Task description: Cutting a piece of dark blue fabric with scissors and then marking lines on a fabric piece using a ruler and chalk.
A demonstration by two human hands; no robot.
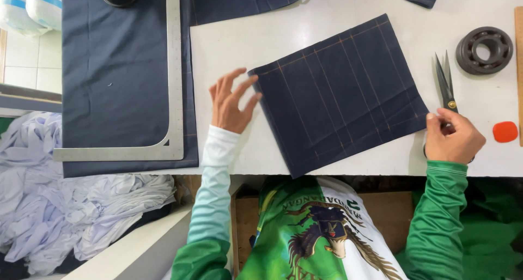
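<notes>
Dark navy fabric piece (340, 95), marked with faint chalk lines, lying flat and skewed on the white worktop (283, 35), between the two hands. Left hand (230, 103): fingers spread and extended, fingertips touching the left edge of the fabric near its upper-left corner, forearm in a white-to-green sleeve reaching up from the worktop's near edge. Right hand (453, 135): fingers curled together, pinching the fabric's right corner, wrist bent inward. Scissors (447, 86) lie just beside the right hand, blades pointing away; beyond them a dark bearing ring (484, 50) and a small red-orange chalk (505, 131). At left, a metal square ruler (173, 73) rests on a larger navy cloth (114, 73).
</notes>
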